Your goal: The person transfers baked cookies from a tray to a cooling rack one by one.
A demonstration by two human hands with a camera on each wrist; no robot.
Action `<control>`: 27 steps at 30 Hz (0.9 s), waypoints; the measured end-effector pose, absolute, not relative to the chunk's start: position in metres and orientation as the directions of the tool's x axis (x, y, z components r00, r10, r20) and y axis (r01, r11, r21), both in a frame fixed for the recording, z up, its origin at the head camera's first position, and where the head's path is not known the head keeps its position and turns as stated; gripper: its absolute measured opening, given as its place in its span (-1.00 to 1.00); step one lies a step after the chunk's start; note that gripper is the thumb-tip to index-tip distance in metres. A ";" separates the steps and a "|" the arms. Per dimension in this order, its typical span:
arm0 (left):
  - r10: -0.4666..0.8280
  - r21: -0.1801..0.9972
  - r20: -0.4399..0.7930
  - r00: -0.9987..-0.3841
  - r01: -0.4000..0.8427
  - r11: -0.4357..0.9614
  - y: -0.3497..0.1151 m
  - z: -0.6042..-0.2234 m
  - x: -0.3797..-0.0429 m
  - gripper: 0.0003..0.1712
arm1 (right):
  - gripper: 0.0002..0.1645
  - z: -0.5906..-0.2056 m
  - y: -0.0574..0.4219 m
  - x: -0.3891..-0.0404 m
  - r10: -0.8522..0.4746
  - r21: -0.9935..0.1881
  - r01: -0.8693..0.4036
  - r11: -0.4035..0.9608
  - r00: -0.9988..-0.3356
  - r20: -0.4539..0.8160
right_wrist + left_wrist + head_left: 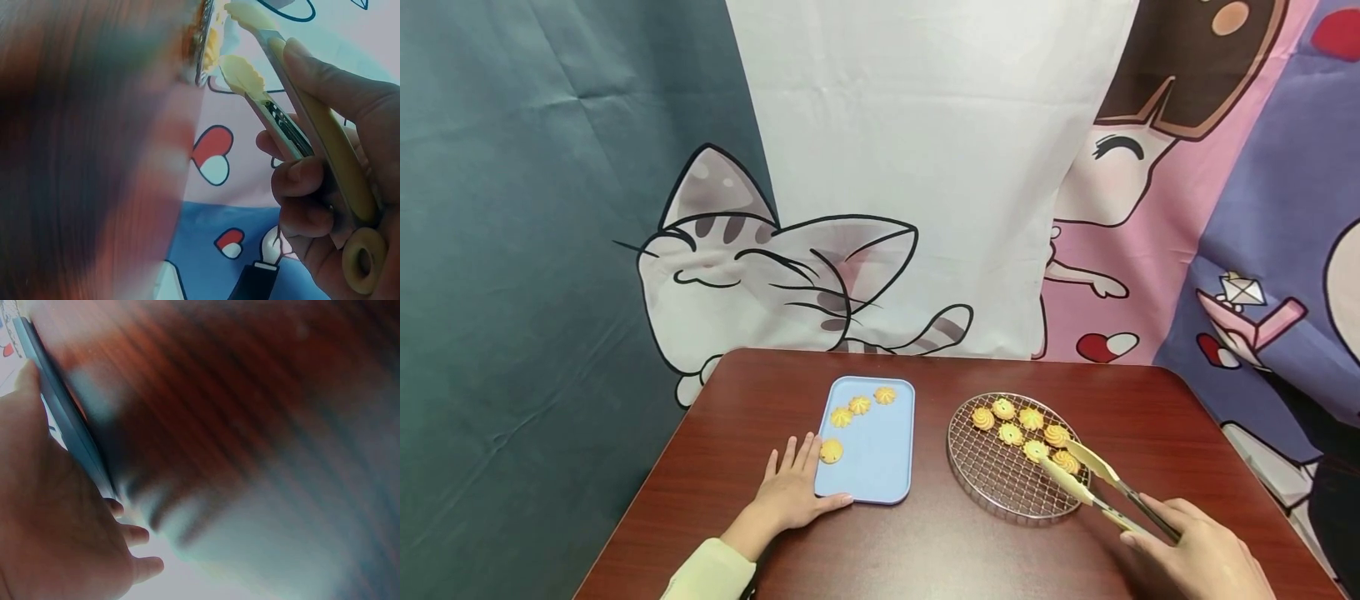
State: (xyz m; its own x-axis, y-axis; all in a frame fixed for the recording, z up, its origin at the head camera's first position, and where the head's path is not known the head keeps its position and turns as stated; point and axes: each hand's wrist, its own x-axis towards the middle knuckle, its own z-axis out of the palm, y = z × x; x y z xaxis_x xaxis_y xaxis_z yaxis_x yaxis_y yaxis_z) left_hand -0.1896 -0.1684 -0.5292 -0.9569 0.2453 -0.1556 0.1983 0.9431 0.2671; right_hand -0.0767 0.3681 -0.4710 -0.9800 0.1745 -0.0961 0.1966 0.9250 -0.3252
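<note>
My left hand (797, 492) lies at the near left corner of a light blue tray (872, 450), fingers straight along its left side and thumb at the near edge. In the left wrist view the tray's rim (69, 419) runs beside this hand (62, 506). Several golden piped cookies (859, 405) lie along the tray's left and far side. My right hand (1206, 550) grips yellow-tipped tongs (1120, 492), their arms parted. The tong tips are over the right part of a round wire rack (1000, 475), close to several swirled cookies (1036, 451). In the right wrist view, curled fingers (303, 178) wrap the tongs.
Tray and rack stand side by side on a dark red-brown wooden table (752, 392), with a strip of table between them. Behind the table hangs a cloth backdrop (925, 167) printed with a cartoon cat and a cartoon figure.
</note>
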 end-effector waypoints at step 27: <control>0.244 0.264 -0.146 -0.959 0.200 0.944 -0.168 -0.530 -0.190 0.39 | -0.28 -0.469 0.310 -0.104 -0.019 -0.343 -0.151 0.927 -0.932 0.361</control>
